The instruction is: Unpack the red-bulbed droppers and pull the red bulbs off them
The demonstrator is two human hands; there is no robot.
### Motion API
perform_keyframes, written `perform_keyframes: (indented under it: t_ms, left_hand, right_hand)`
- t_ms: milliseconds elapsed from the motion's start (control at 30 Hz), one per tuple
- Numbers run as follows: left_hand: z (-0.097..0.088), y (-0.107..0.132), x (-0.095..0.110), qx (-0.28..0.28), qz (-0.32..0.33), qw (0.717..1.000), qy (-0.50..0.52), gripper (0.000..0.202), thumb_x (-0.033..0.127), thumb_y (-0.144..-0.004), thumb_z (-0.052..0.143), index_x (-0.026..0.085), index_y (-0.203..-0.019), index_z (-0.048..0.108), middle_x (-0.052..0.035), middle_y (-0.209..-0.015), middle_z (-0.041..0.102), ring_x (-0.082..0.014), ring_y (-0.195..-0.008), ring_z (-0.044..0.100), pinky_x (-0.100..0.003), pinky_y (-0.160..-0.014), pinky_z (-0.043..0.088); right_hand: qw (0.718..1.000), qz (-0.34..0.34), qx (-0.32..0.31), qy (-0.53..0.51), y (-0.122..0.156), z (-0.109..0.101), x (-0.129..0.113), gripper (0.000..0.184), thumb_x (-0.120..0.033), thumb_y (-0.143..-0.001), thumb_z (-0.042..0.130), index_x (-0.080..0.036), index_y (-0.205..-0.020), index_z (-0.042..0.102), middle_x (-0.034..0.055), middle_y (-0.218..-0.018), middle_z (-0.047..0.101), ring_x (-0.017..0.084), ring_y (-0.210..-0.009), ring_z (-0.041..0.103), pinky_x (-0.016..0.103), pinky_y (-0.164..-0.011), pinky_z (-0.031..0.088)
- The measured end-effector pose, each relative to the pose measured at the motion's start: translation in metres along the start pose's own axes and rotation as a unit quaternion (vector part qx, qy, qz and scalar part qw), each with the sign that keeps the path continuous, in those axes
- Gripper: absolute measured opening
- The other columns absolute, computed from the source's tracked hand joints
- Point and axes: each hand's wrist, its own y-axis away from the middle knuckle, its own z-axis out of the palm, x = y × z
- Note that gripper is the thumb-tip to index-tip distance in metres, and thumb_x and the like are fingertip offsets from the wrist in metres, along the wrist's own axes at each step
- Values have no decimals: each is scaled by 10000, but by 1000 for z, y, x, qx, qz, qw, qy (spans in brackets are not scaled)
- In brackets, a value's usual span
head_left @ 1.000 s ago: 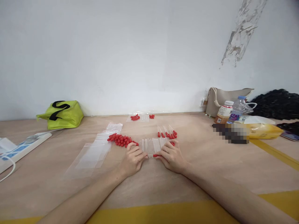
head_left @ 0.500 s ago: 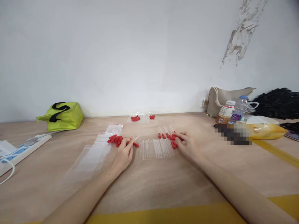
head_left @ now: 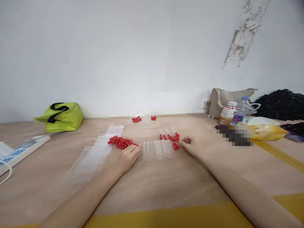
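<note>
My left hand has its fingers pressed together at the left end of a row of clear thin tubes. What those fingers hold, if anything, is hidden; a red bulb pokes out just behind them. Beside that hand lies a pile of red rubber bulbs. My right hand rests at the right of the row, thumb and forefinger slightly apart, with nothing visible between them. Just left of its fingertips are several droppers, clear tubes with red bulbs toward me. Two more red bulbs sit at the row's right end.
Clear zip bags overlap at the left. Farther back lies a bag with red bulbs. A power strip and green bag stand left; bottles, a beige bag and a yellow packet stand right.
My right hand has drawn back from the droppers, leaving the red bulbs on the table. My left hand has turned and lowered toward the tubes; the clear tube standing out of it is no longer visible.
</note>
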Motion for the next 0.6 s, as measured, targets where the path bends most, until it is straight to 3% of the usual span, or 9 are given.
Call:
perform_keyframes:
  t_ms: [300,600]
  left_hand:
    - [-10,0,1,-74,34,996,48,116,239,-832,495,172,-861,585,-32,-845,634,-128,-790,594,-239,-721,488]
    - [-15,4,-1,-123,21,985,119,318,394,-758,572,176,-989,585,-82,-986,615,-176,-900,584,-298,-782,492]
  right_hand:
    - [997,0,1,75,4,3,-6,198,-393,-662,595,-197,-671,622,12,-649,644,138,-604,580,227,-533,397]
    - [993,35,18,115,4,1,-8,244,-447,-666,586,-218,-738,631,6,-686,659,160,-661,602,251,-586,389]
